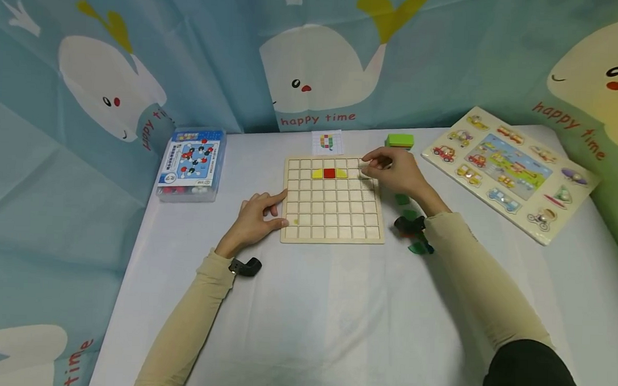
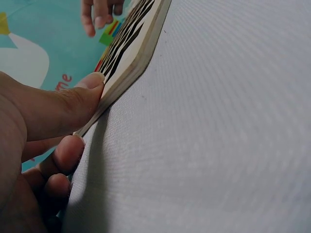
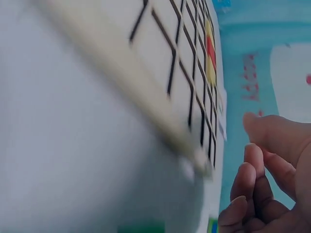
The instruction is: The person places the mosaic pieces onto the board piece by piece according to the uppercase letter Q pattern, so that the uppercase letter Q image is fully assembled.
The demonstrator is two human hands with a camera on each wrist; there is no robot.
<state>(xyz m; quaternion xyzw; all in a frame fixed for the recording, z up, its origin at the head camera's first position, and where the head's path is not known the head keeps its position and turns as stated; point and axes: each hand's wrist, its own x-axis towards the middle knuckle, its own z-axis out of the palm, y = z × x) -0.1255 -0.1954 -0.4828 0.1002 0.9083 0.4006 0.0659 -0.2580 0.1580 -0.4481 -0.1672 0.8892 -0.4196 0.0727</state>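
A wooden grid board [image 1: 331, 207] lies flat on the table in the head view. Near its far edge sit a red square piece [image 1: 329, 173] and two yellow pieces, one on each side, the left yellow piece [image 1: 317, 173] and the right yellow piece [image 1: 341, 173]. My left hand [image 1: 252, 219] touches the board's left edge with thumb and forefinger; the left wrist view shows the thumb [image 2: 73, 104] against the edge. Over the board's far right corner hovers my right hand [image 1: 394, 172], fingers loosely bent. In the right wrist view its thumb [image 3: 279, 133] stands apart from the fingers, nothing visible between them.
Behind the board lie a small pattern card [image 1: 327, 142] and stacked green blocks [image 1: 400, 140]. Green pieces [image 1: 402, 199] lie right of the board, partly hidden by the right wrist camera. A plastic box [image 1: 192, 165] stands left; a vehicle puzzle [image 1: 511, 171] leans against the right-hand curtain.
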